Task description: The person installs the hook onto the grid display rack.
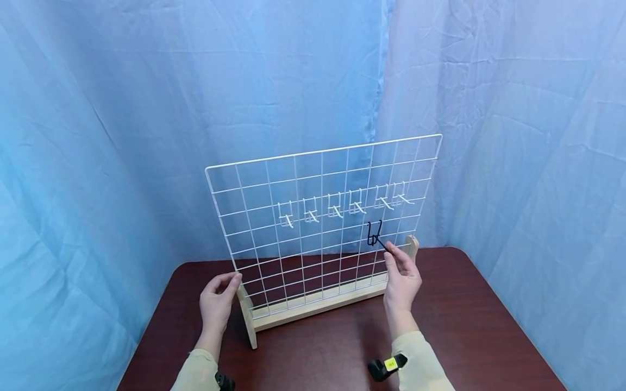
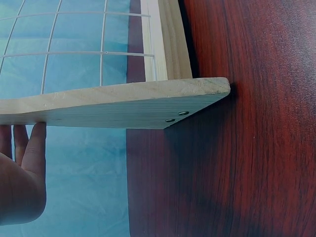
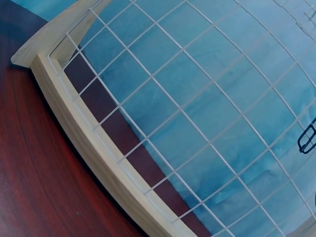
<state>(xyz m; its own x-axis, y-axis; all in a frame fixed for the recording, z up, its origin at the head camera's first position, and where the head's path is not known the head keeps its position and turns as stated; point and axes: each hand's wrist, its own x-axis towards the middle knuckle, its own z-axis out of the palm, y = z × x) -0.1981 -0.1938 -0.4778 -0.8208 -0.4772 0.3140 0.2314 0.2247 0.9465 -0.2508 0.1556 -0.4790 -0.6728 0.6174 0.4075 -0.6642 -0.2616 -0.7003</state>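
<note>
A white wire grid panel [image 1: 321,186] stands in a wooden stand [image 1: 313,312]. My left hand [image 1: 217,301] is at the stand's left end, thumb and fingers at the top of the wooden end piece [image 2: 123,106]; the left wrist view has its fingers against the outer face. My right hand [image 1: 403,277] pinches the arm of a black hook [image 1: 374,234] between thumb and fingers. The hook's two upper prongs overlap a grid wire at the lower right. Only its frame shows at the right edge of the right wrist view.
Several white hooks [image 1: 335,209] hang in a row across the grid, above the black one. The stand rests on a dark red wooden table [image 1: 323,353]. Blue curtains [image 1: 195,98] surround the table behind and at both sides.
</note>
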